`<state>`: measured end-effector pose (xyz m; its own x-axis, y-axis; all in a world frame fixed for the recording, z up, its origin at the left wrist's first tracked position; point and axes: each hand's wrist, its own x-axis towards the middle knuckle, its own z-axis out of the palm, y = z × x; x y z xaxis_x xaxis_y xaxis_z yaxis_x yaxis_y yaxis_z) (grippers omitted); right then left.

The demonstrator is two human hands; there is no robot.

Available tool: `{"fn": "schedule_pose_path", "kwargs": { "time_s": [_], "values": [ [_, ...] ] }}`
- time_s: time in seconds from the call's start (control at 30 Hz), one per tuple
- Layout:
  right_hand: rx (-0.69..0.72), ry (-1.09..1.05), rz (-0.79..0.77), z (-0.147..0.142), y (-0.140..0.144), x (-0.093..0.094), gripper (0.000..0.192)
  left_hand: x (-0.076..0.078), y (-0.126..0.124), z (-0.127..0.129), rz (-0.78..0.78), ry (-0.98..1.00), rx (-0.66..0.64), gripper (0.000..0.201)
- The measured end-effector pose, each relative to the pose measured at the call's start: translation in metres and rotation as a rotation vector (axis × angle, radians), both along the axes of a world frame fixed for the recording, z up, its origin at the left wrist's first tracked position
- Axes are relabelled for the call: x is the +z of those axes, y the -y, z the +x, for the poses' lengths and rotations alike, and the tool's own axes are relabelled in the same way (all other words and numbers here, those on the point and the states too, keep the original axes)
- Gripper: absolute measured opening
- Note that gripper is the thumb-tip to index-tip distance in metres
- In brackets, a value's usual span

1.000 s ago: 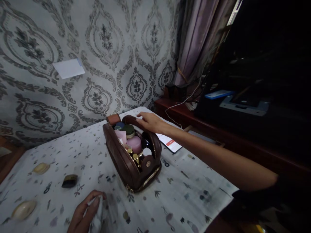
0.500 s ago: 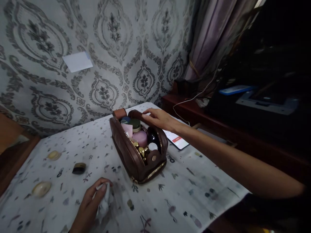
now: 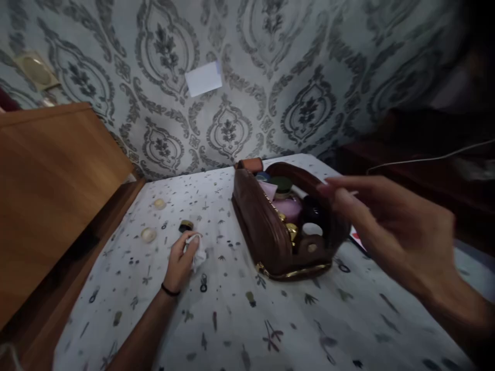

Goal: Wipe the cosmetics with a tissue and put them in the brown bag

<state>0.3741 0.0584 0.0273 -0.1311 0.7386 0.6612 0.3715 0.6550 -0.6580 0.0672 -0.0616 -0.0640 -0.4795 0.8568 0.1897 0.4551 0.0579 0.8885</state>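
Head camera: from where I stand, the brown bag (image 3: 257,221) sits upright on the cloth-covered desk (image 3: 232,319), unzipped along the top, with a pink jar (image 3: 288,208), a green-lidded jar (image 3: 282,184) and a white cap (image 3: 312,229) packed inside. The left hand (image 3: 181,262) has its fingers bunched round a crumpled white cloth (image 3: 198,253), pinching it against the desk's cover. Just beyond the fingertips is a small dark jar (image 3: 186,225); I can't tell whether they touch. Two pale round pieces (image 3: 148,235) lie farther left. The right hand (image 3: 402,226) is blurred beside the bag's right rim, thumb and forefinger drawn close together; whether they grip anything, or touch the leather, I can't tell.

My worry is that rim: a finger hooking the raised brown strap (image 3: 297,172) could tip the bag, and with its top gaping, the jars might tumble out. On the other side, a careless push with the cloth could send the little dark jar skidding towards the pale pieces.
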Motion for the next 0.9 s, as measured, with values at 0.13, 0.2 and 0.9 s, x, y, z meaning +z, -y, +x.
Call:
{"fn": "schedule_pose_path", "kwargs": {
  "time_s": [0.13,0.2,0.9],
  "values": [
    [0.312,0.029,0.169,-0.016,0.04,-0.013,0.031,0.012,0.001,-0.04,0.062,-0.27,0.166,0.034],
    [0.478,0.088,0.238,-0.028,0.05,-0.023,0.038,0.017,0.004,-0.066,0.064,-0.404,0.256,0.034],
    [0.919,-0.296,-1.274,-0.14,0.077,-0.106,0.037,-0.019,0.024,-0.14,-0.142,-0.634,0.356,0.034]
  ]
}}
